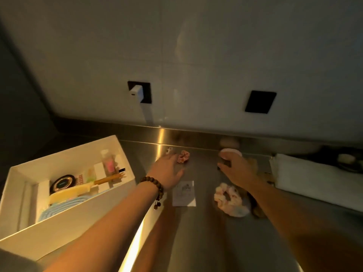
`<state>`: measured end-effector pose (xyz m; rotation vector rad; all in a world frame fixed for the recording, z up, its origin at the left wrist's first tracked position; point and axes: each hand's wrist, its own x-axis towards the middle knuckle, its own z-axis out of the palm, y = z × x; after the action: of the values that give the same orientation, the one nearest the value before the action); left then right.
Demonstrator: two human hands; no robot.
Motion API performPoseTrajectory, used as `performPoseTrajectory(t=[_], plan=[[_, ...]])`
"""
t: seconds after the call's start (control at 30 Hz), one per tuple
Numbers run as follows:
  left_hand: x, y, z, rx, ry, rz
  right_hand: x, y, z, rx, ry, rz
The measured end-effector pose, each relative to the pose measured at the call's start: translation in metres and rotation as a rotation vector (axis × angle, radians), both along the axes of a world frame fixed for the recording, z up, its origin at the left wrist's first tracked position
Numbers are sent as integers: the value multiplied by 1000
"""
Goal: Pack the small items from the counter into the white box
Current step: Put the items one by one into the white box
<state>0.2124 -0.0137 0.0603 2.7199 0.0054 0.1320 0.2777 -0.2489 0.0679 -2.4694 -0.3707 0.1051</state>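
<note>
In the head view two bare hands reach forward over a steel counter [206,232]. One white box [59,228] stands at the left of the counter, open at the top. It is rectangular, and its long axis runs from the near left toward the far right. Inside it I count one round black item [62,183], one cream-yellow handled item [78,191] lying along the box axis, one wooden stick [107,180], one small bottle with pink content [109,162] near the far end, and a light blue ribbed cloth [59,210] at the near end.

On the counter four small items are plain to see: one red and white patterned scrunchie [183,157], one pale pink scrunchie [229,201], one small paper card [184,193] and one round item with a pink top [230,153]. A tiny white piece [169,150] lies by the back edge.

The left hand [169,171], with one bracelet of brown beads [155,188] on its wrist, has its fingers stretched out flat and apart; the fingertips are just beside the red scrunchie, but I cannot tell if they touch it. The right hand [235,169] is curled over the round pink-topped item; motion blur hides whether it really grips it.

One folded white cloth [306,179] lies at the right. On the wall there are two black sockets, one with a white charger [136,93].
</note>
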Motion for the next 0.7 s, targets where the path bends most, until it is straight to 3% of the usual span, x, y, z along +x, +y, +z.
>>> performPoseTrajectory(t=[0.1, 0.27, 0.37, 0.43, 0.7], plan=[[7, -26, -29, -6, 128, -28, 1, -45, -19, -164, -8, -27], [8, -58, -77, 31, 371, -76, -23, -74, -57, -357, -100, 106], [6, -65, -97, 115, 487, -86, -36, -70, -86, -375, 19, 181], [5, -68, -105, 179, 497, -119, -40, -66, -101, -468, 37, 205], [-4, -64, -116, 172, 423, -183, -34, -31, -111, -483, -45, 251]])
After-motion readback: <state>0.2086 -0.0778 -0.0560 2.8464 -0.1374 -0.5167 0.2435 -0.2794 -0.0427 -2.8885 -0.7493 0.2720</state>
